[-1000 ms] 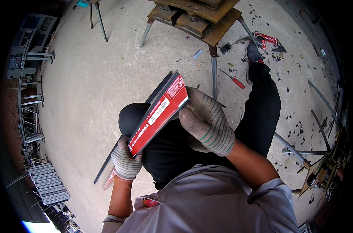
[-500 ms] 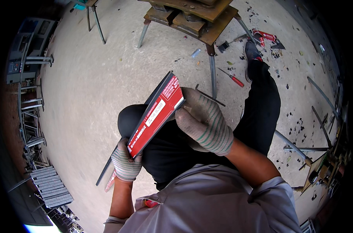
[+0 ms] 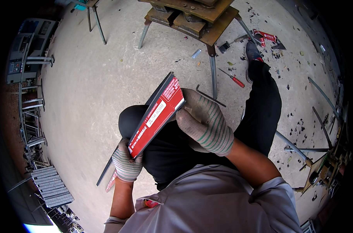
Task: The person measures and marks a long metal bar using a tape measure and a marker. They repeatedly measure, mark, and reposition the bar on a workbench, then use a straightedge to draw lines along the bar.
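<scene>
Both my hands wear striped, soiled knit gloves. Between them, slanting over my bent left knee, is a long dark-edged profile strip with a red printed face and a white label patch. My left hand is wrapped round its lower end. My right hand grips the upper end's right edge, thumb toward me and fingers partly hidden behind. Below my left hand, a thin dark bar and a red-and-white end stick out; whether they belong to the same strip I cannot tell.
Ahead stands a rusty metal-topped stand on pipe legs. On the concrete floor lie a red-handled screwdriver, a bent hex key and dark scraps. Metal pipes are at right; stacked grey bars at left.
</scene>
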Available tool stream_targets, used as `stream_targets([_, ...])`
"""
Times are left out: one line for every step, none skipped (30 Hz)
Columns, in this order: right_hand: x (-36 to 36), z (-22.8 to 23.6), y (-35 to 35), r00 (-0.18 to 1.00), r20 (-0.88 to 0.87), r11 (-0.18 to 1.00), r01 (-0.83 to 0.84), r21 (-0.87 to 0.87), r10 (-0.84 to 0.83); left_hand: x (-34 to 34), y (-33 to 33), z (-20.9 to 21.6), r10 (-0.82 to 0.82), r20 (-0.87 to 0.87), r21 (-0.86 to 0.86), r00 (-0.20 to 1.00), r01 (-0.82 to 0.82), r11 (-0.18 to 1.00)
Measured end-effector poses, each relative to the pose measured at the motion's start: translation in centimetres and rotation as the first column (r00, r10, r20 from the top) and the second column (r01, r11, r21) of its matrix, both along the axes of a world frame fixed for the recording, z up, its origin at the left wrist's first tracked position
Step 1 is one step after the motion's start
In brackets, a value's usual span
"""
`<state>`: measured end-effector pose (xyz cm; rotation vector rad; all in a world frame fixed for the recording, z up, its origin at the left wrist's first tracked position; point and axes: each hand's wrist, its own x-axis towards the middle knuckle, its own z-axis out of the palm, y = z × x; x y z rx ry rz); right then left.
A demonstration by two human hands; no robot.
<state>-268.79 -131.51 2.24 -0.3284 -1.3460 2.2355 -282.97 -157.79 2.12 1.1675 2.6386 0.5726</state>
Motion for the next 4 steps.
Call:
stream_targets([0.03,-0.07,0.03,1.000,0.007,1.000,0.003,0.016,-0.003,-0.02,-0.03,-0.03,-0.001,-0.001,-0.006,1.000,0.001,1.000])
stream_targets([0.04,-0.11,0.06,1.000,0.014,0.999,0.006,0.032,-0.007,-0.06,-0.06,-0.07,-0.002,-0.003,-0.012,1.000,0.002,1.000])
stream_targets([0.00,-0.06,0.08,1.000,0.000,1.000,-0.008,0.006,0.008,-0.10,-0.15,-0.15,-0.008,-0.009,-0.012,1.000,0.007,1.000])
stream_targets([-0.07,0.06,0.11,1.000,-0.013,1.000,-0.022,-0.021,0.022,-0.18,-0.28,-0.27,-0.013,-0.016,-0.012,1.000,0.013,1.000])
